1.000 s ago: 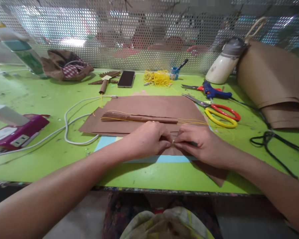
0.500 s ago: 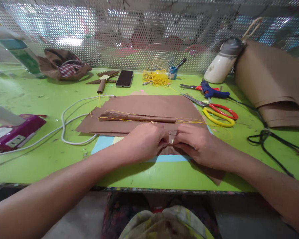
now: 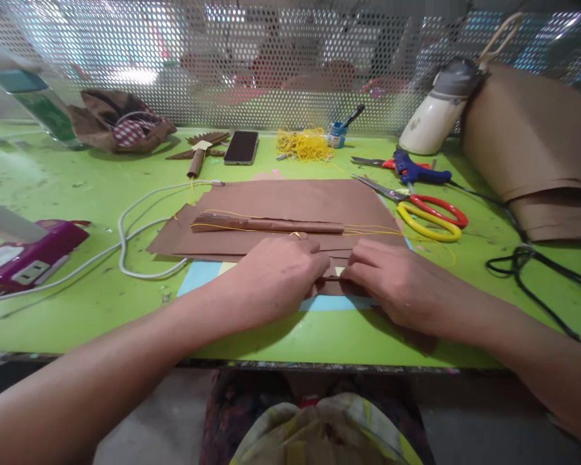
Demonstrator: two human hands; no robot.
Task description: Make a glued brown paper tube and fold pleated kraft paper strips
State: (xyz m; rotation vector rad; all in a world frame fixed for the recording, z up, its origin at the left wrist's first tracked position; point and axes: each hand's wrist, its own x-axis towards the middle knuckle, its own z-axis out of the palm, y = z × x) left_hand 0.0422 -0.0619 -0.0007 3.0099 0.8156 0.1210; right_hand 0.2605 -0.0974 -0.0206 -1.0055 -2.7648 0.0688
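Observation:
My left hand (image 3: 283, 271) and my right hand (image 3: 392, 278) rest side by side near the front of the green table (image 3: 77, 297). Both pinch a narrow folded strip of brown paper (image 3: 334, 279) between their fingertips, over a light blue sheet (image 3: 198, 276). Just beyond the hands lies a larger brown paper sheet (image 3: 290, 200). On it rests a thin rolled brown paper stick with a fringed left end (image 3: 266, 225), and yellow thread (image 3: 368, 231) runs along it.
Red and yellow scissors (image 3: 428, 212), a blue glue gun (image 3: 416, 173) and a black cord (image 3: 523, 258) lie right. Brown paper rolls (image 3: 532, 142) and a white jug (image 3: 438, 113) stand back right. A phone (image 3: 242, 147), yellow thread bundle (image 3: 305, 145), white cable (image 3: 126, 239) and magenta device (image 3: 29, 248) sit left.
Both hands stay pinched on the paper strip and have pressed lower and flatter onto the table. The view has shifted slightly.

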